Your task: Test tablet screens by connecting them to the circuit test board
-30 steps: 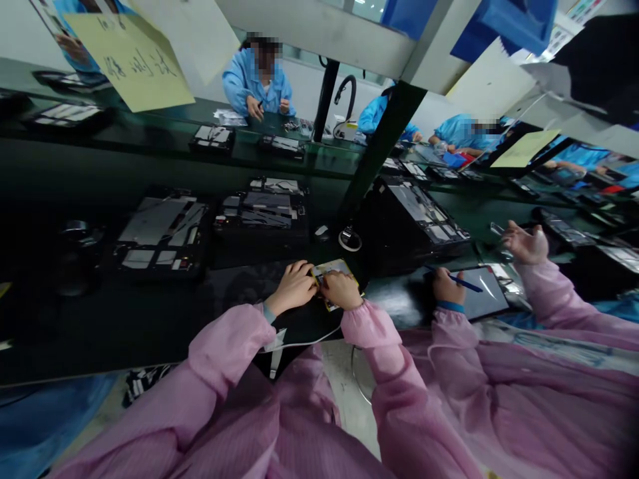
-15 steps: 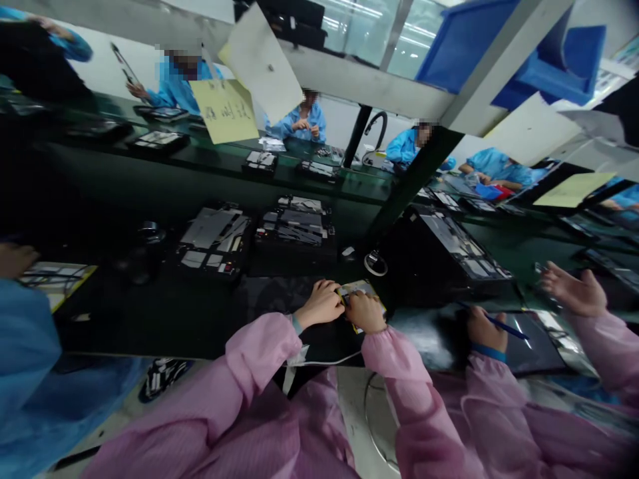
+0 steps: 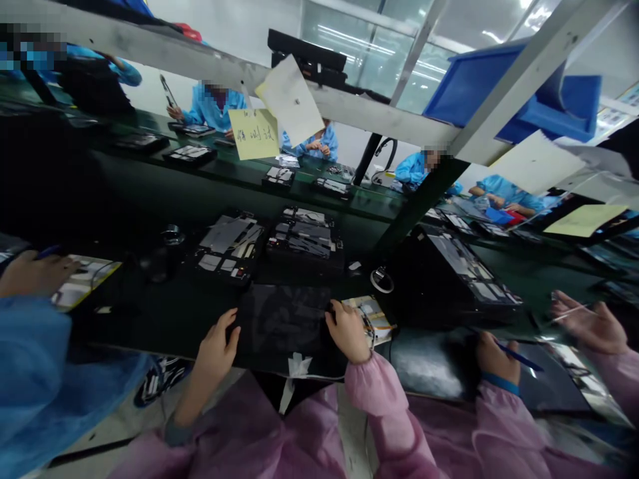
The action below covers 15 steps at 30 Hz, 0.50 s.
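Observation:
My left hand (image 3: 217,346) is at the left edge of a flat dark rectangular mat or panel (image 3: 289,319), thumb and fingers apart, holding nothing. At the opposite edge of that panel is my right hand (image 3: 349,329), its fingers loosely bent and slightly apart. I see nothing held in it. Just beyond the right hand lies a pale board with wires and a yellowish edge (image 3: 375,319), partly covered by the hand. Whether either hand touches the panel, I cannot tell.
Behind the panel stand stacks of black-framed parts (image 3: 227,249) (image 3: 304,239) and a large black stack (image 3: 449,266) at right. A metal ring (image 3: 382,279) lies near the board. Co-workers' hands flank me; one at right holds a blue pen (image 3: 522,356). A shelf beam (image 3: 359,103) crosses above.
Both hands were together on the yellow-edged board. My left hand has moved left to the panel's far edge, and my right hand has come off the board to its near side. The view has shifted.

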Motion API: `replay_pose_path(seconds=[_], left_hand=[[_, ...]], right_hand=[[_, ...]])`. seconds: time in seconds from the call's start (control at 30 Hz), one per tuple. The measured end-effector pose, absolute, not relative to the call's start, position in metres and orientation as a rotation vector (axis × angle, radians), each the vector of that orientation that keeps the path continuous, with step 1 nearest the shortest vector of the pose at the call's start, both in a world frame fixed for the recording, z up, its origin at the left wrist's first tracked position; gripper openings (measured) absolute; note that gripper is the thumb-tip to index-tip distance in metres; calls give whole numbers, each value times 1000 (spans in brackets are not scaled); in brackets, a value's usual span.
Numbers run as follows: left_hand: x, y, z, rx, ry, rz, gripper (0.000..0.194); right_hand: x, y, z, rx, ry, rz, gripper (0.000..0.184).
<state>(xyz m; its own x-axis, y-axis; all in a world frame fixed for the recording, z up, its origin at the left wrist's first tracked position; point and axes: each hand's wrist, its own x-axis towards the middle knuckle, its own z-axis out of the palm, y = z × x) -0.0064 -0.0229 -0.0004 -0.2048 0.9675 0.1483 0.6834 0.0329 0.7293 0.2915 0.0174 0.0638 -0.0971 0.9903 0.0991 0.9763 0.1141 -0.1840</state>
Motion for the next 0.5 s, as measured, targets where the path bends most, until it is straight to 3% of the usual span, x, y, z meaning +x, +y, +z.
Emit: replay_pose_path(seconds=[0.23,0.3,0.4,0.5], left_hand=[[-6,-37,42,1503,1969,939,63],[-5,-35,51,1484,1861,1085,68],[-2,-32,64,1541,1637,1266,43],[1,-25,80,1677,1495,1420,18]], right_hand=[[291,2,72,-1819,-1802,142,49],[299,-3,83,-1735,-1716,189,41],[309,-15,107,-1612,-1649,225,16],[313,-32,124,-1447,-1643,105,19]])
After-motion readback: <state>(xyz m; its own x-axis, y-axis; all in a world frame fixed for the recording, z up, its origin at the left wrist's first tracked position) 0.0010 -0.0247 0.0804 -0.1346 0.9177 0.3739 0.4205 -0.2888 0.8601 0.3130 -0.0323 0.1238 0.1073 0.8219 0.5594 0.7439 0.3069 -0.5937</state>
